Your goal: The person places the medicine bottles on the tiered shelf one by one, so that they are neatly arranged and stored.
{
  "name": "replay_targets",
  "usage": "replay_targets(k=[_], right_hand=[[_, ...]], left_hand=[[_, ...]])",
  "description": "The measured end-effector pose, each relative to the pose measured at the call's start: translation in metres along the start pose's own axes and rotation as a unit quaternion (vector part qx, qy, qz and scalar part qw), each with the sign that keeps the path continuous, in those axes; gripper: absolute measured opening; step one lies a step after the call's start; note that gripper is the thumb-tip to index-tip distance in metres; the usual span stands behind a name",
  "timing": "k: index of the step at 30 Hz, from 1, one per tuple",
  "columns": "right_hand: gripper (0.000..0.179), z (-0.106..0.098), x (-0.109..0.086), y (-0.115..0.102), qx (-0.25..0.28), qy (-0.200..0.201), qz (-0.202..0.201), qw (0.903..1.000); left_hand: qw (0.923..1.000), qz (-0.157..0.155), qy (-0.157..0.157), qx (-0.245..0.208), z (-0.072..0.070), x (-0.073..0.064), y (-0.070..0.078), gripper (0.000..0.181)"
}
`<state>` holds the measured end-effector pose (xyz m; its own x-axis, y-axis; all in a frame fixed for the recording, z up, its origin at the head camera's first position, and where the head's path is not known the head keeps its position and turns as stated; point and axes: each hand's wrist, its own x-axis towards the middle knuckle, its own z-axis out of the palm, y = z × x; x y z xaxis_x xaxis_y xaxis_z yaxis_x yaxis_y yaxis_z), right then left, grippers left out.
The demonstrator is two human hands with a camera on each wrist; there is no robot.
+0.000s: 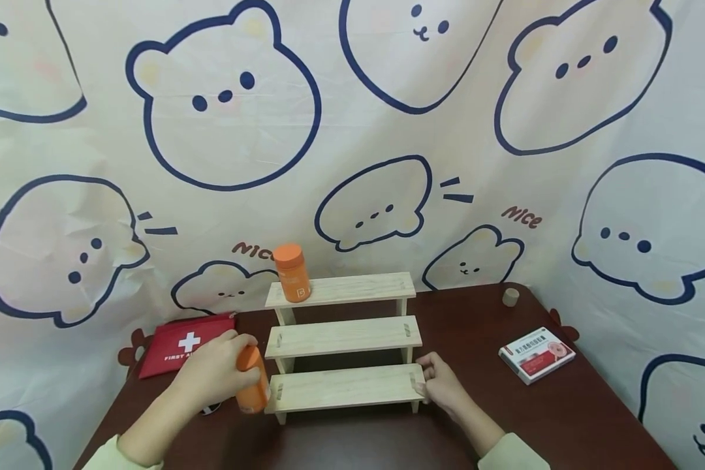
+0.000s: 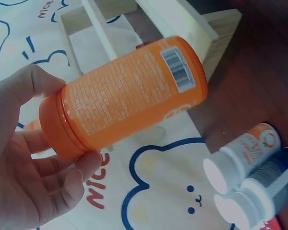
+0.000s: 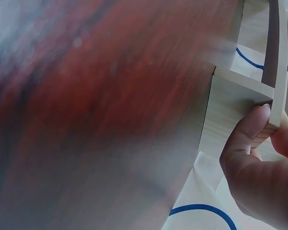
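My left hand (image 1: 214,372) grips an orange bottle (image 1: 252,388) at its cap, just off the left end of the lowest step of a three-step wooden rack (image 1: 346,388). In the left wrist view the bottle (image 2: 139,91) shows a barcode and fine print on its side. A matching orange bottle (image 1: 294,281) stands upright on the left end of the top step. At the rack's lowest right corner, my right hand (image 1: 443,385) pinches the board's end between thumb and fingers, seen closely in the right wrist view, where the hand (image 3: 259,167) bends round the edge.
Two white-capped bottles, one white and orange (image 2: 249,153) and one dark blue (image 2: 278,182), are side by side left of the rack. A red first aid pouch (image 1: 179,356) lies behind my left hand. A medicine box (image 1: 537,354) and a small round peg (image 1: 510,297) are at right.
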<state>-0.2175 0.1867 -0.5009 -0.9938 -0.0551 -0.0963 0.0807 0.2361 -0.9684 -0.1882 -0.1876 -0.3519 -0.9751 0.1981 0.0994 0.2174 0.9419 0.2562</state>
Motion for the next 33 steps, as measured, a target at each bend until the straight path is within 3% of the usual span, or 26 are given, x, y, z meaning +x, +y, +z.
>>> replay_targets(k=[13,21,27,33], right_hand=[[0.046,0.0,0.003,-0.002,-0.033,-0.007,0.003,0.9994],[0.046,-0.004,0.004,0.0,-0.067,-0.008,0.006,0.9977],[0.05,-0.003,0.006,-0.001,-0.065,-0.016,-0.005,0.9978],[0.051,-0.003,0.004,-0.002,-0.073,-0.023,0.0,0.9971]], left_hand=[[0.9994,0.033,0.009,0.008,-0.022,0.016,0.031,0.042],[0.9961,0.077,0.042,-0.015,-0.02,0.03,0.051,0.041],[0.9905,0.117,0.071,-0.012,-0.026,0.043,0.064,0.044],[0.9877,0.125,0.092,-0.016,-0.024,0.053,0.074,0.045]])
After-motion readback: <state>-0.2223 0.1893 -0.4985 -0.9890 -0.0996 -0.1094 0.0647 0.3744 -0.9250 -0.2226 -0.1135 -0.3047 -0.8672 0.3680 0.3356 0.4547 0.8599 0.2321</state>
